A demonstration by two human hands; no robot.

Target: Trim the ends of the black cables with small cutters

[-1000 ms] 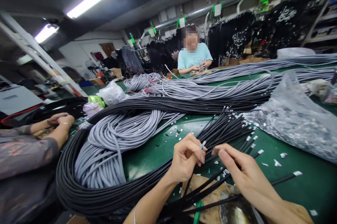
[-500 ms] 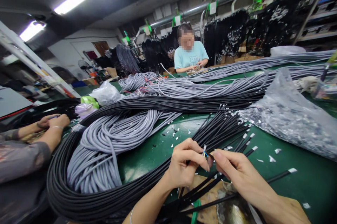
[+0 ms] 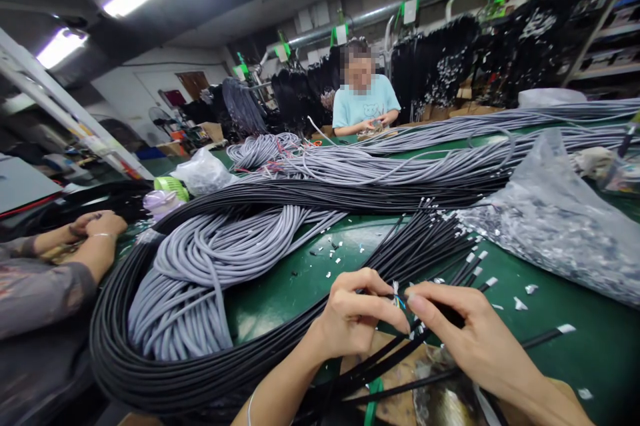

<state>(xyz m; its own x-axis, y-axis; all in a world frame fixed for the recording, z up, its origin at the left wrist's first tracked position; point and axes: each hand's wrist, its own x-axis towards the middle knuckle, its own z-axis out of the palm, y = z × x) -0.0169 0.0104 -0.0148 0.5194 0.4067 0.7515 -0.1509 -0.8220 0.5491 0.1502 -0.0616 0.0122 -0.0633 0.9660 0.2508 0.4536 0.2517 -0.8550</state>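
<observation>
My left hand [image 3: 353, 316] pinches the end of a black cable [image 3: 395, 349], with thin coloured wires [image 3: 397, 296] sticking out between thumb and forefinger. My right hand [image 3: 457, 326] is closed in a pinch right beside it, fingertips touching those wire ends. Both hands hover over a fan of black cables [image 3: 425, 246] with white-tagged ends on the green table [image 3: 280, 286]. A piece of brown cardboard [image 3: 395, 379] lies beneath my wrists.
A large black cable coil [image 3: 150, 359] and a grey cable bundle [image 3: 210, 266] fill the left. More grey cables [image 3: 425, 159] run across the back. A clear plastic bag [image 3: 550, 226] lies at right. A person's hands [image 3: 95, 226] work at left; another person [image 3: 365, 103] sits across.
My two hands have closed in on each other, the right fingertips now meeting the wire ends held in the left. The view shifted slightly.
</observation>
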